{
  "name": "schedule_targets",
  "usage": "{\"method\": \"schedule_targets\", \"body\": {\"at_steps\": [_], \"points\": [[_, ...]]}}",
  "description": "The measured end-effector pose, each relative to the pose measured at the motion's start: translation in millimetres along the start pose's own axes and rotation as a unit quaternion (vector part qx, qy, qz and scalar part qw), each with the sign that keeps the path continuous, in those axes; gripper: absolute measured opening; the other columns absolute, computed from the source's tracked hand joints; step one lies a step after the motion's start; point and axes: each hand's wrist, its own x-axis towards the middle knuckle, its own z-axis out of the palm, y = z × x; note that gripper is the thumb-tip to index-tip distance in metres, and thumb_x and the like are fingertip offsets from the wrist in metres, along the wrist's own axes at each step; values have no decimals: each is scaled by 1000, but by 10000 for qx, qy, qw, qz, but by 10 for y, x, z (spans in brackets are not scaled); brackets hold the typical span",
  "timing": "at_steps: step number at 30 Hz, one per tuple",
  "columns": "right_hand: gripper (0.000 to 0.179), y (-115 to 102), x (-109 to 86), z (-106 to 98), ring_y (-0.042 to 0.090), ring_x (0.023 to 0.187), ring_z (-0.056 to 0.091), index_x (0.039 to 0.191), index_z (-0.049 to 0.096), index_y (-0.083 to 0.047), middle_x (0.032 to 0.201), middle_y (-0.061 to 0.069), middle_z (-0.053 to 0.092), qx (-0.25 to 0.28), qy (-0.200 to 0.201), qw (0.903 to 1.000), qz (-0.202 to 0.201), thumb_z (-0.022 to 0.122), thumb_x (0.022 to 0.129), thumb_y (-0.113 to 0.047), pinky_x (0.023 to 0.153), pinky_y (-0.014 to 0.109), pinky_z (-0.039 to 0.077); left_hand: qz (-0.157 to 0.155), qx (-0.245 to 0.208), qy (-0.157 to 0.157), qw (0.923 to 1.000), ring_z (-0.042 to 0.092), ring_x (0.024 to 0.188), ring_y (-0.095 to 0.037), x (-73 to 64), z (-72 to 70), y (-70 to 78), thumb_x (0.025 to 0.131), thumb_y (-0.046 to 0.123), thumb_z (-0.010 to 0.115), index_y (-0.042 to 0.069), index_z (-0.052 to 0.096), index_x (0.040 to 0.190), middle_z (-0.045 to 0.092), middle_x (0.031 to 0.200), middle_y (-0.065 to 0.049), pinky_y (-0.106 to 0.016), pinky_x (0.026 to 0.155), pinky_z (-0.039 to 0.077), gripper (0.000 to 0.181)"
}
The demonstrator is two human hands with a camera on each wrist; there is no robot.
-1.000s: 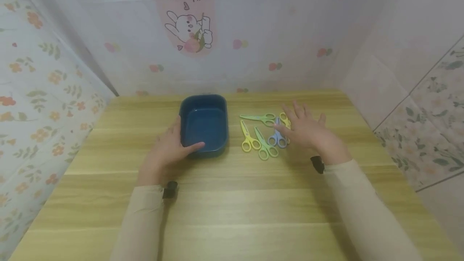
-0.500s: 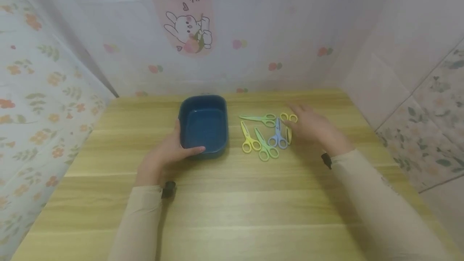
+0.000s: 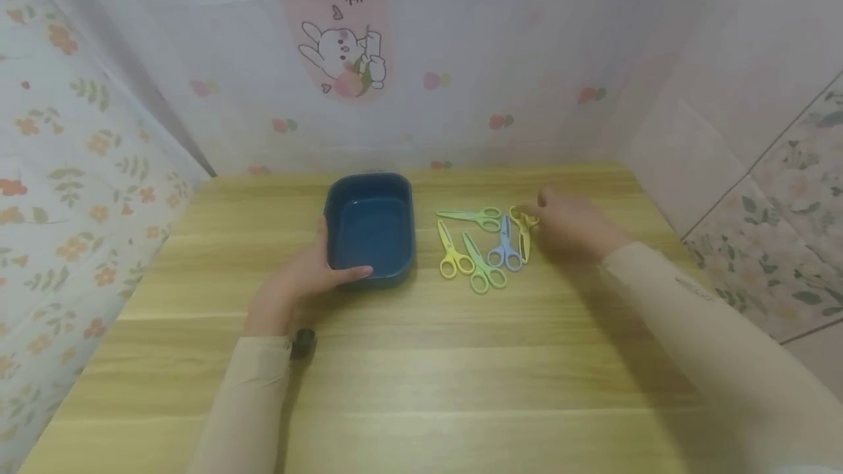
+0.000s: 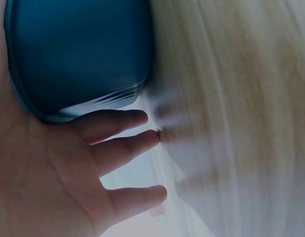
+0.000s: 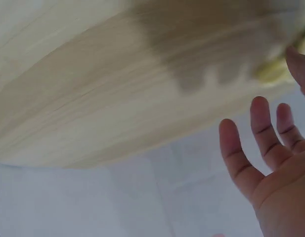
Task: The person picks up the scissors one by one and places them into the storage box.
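Note:
A dark blue rectangular tub (image 3: 372, 276) stands on the table. My left hand (image 3: 296, 280) rests against its near left corner, thumb along the near rim. In the left wrist view that hand's fingers (image 4: 125, 153) stretch straight and spread beside the tub's wall. My right hand (image 3: 573, 225) is at the right end of a group of small scissors, pinching the handle of yellow scissors (image 3: 525, 246) between index finger and thumb. Its other fingers (image 5: 236, 153) are spread loosely in the right wrist view, where the yellow scissors (image 5: 273, 71) are blurred and partly cut off.
Left of the right hand lie blue scissors (image 3: 505, 247), green scissors (image 3: 486, 273), another yellow pair (image 3: 451, 251) and another green pair (image 3: 470, 216). The wooden table (image 3: 421, 386) meets a printed cloth (image 3: 461, 42) at the back; patterned cloths hang at both sides.
My right hand has moved from spread above the scissors to lower at the right, its fingers drawing in on the yellow handle, which has tilted. The left hand and tub stay nearly still.

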Motion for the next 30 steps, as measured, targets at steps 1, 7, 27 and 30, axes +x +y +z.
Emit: {"method": "schedule_targets", "body": {"at_steps": [1,7,27,30], "points": [[52,11,9,18,27,77,57,149,62,-20,105,14,59,-58,-40,10000,-57,68,98,-16,65,43,52,-11,20,-2,10000,26,160,-51,-4,1,-8,81,82,73,13,-32,163,5,176,-31,-64,127,32,150],[51,92,26,85,34,86,63,150,63,-19,113,21,60,-143,-39,9992,-362,65,99,-13,77,56,59,-12,-59,4,10000,26,160,-50,4,-1,-6,80,83,72,15,-32,164,6,177,-29,-64,127,32,150],[18,289,-98,45,31,80,59,94,74,-7,94,16,61,-307,-162,9994,-20,62,101,-19,72,55,54,12,-7,59,10000,35,157,-50,24,0,-58,78,87,71,18,-32,164,13,176,-30,-64,124,37,151],[32,318,-102,55,34,78,61,82,70,-6,92,17,62,-327,-217,9988,290,60,103,-28,74,59,55,50,-9,81,10000,38,156,-50,25,-1,-63,78,88,70,17,-31,165,14,176,-29,-64,123,38,151]]}}
